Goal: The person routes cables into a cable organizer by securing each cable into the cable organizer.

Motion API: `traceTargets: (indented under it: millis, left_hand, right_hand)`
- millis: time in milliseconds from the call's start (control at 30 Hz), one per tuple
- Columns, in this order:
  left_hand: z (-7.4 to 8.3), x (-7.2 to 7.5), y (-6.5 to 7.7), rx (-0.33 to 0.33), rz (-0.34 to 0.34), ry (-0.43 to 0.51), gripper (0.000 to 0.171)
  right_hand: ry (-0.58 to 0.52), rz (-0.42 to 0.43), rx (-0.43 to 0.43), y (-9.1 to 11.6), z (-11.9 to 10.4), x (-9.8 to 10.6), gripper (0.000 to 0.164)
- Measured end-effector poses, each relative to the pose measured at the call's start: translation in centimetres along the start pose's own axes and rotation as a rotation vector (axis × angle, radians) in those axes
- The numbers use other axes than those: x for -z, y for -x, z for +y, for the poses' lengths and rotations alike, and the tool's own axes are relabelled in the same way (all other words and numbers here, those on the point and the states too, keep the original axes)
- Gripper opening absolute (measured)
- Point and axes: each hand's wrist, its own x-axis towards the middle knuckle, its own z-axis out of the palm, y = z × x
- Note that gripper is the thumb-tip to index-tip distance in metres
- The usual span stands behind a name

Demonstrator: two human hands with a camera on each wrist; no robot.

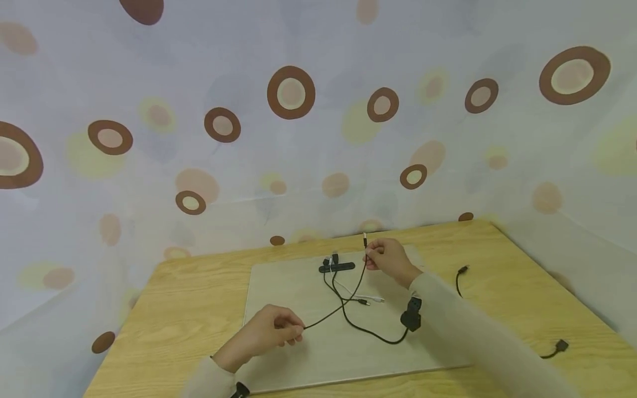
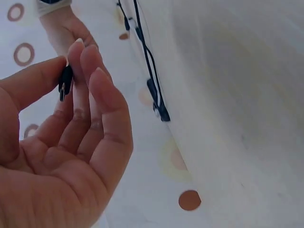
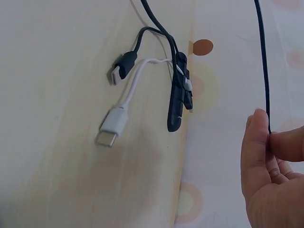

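Observation:
A thin black USB cable [image 1: 323, 319] stretches between both hands above a pale board. My left hand [image 1: 272, 333] pinches its small black plug [image 2: 65, 81] between thumb and fingers, the metal tip sticking out. With thumb and fingertips my right hand [image 1: 390, 260] grips the other end, just below a plug with a silvery tip [image 1: 365, 239] that points up. Behind the cable, a black cable holder strip [image 1: 348, 266] lies near the board's far edge. Other cables run through it, among them a white cable with a white plug [image 3: 114, 122] and a black cable with a black plug [image 3: 124, 65].
The pale board [image 1: 298, 365] lies on a wooden table [image 1: 189, 298]. Another black cable loops toward the right sleeve. To the right lie a black plug [image 1: 463, 270] and a second black plug [image 1: 561, 345], each on a cable. A spotted cloth [image 1: 328, 143] hangs behind.

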Motion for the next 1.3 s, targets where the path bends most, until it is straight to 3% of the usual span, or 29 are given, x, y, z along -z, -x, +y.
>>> traceTargets:
  millis: [267,467,633,800,1033,1300]
  left_hand:
    - [-1.3,2.0,1.5,0.0,0.141,-0.004,0.025]
    - [-1.4,2.5,1.8,-0.028,0.141,0.015,0.024]
    - [-1.3,2.4,1.6,-0.037,0.149,0.006,0.023]
    - [-1.4,2.3,1.6,-0.021,0.16,0.008,0.022]
    - [-1.9,2.3,1.8,-0.019,0.162,0.018,0.022]
    - [-1.9,2.6,2.0,-0.035,0.167,0.027,0.02]
  right_hand:
    - [0.106,0.039,-0.02,-1.3,0.7,-2.5,0.013]
    - [0.145,0.042,0.022,-1.5,0.7,-3.5,0.01]
    - [0.253,0.079,0.052,-2.1,1.4,-4.0,0.009]
    - [0.385,0.124,0.035,-3.2,2.9,-4.9,0.012]
    - [0.421,0.147,-0.051,-3.6,3.5,-6.3,0.013]
    - [0.514,0.213,-0.021,-4.1,3.2,-7.4,0.019]
